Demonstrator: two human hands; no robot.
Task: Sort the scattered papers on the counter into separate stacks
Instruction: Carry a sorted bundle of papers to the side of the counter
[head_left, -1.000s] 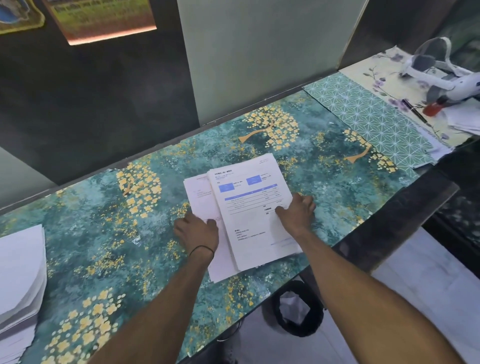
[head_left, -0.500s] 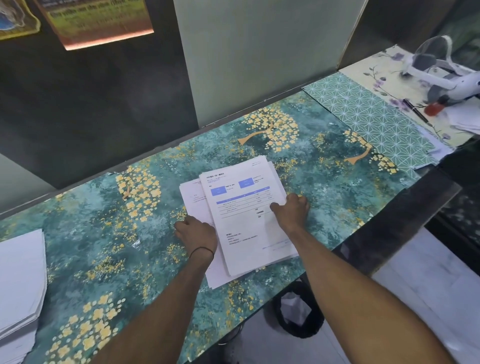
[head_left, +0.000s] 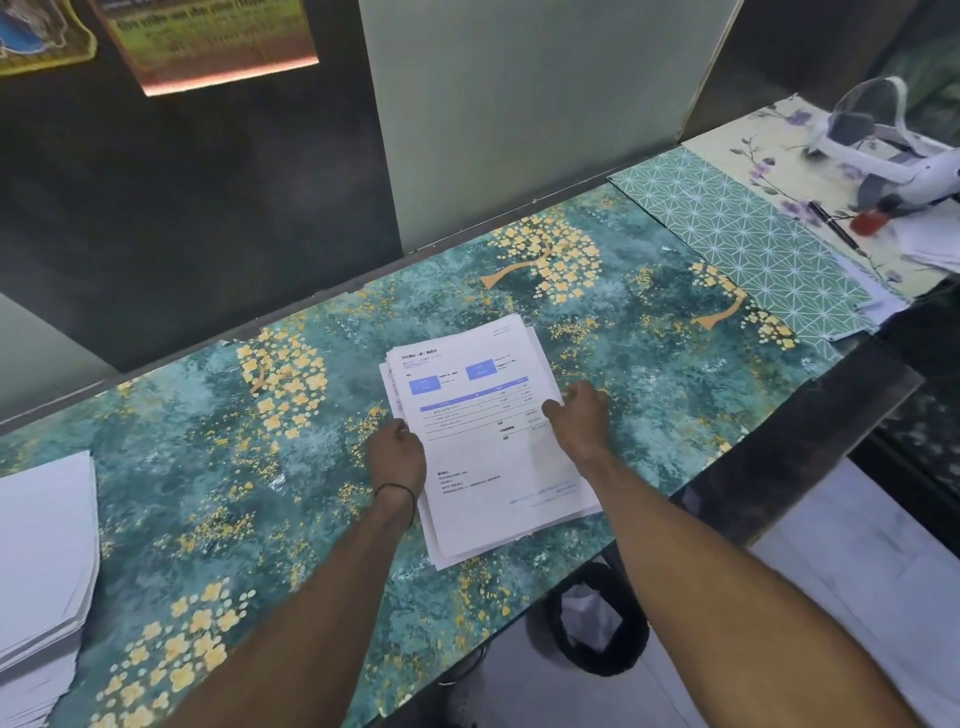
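A: Fingers first, quick.
B: Left hand (head_left: 397, 457): fingers (head_left: 404, 429) curled in against the left edge of the paper stack (head_left: 483, 452). The tips are hidden behind the knuckles, so I can't tell if they pinch it. Right hand (head_left: 576, 421): thumb on the top sheet, fingers curled over the right edge, gripping it.
A: Where's the stack?
B: Flat between the two hands on the counter (head_left: 208, 457), near its front edge. The printed sheet with blue boxes is on top.
A: What changed?
B: One second ago a lower sheet stuck out well left of the top one, under the left hand. Now it's pushed in nearly flush, with only thin slivers showing at the left and bottom edges. The hands are closer together, and the stack has turned a little.
A: And further out?
B: Well left of the left hand there's a second white pile (head_left: 41, 545), at the frame edge. Well right of the right hand and farther back lies a green patterned sheet (head_left: 753, 244). Beyond it are a pen (head_left: 834, 223) and a white device (head_left: 914, 171). A dark bin (head_left: 597, 618) sits on the floor below the right forearm.
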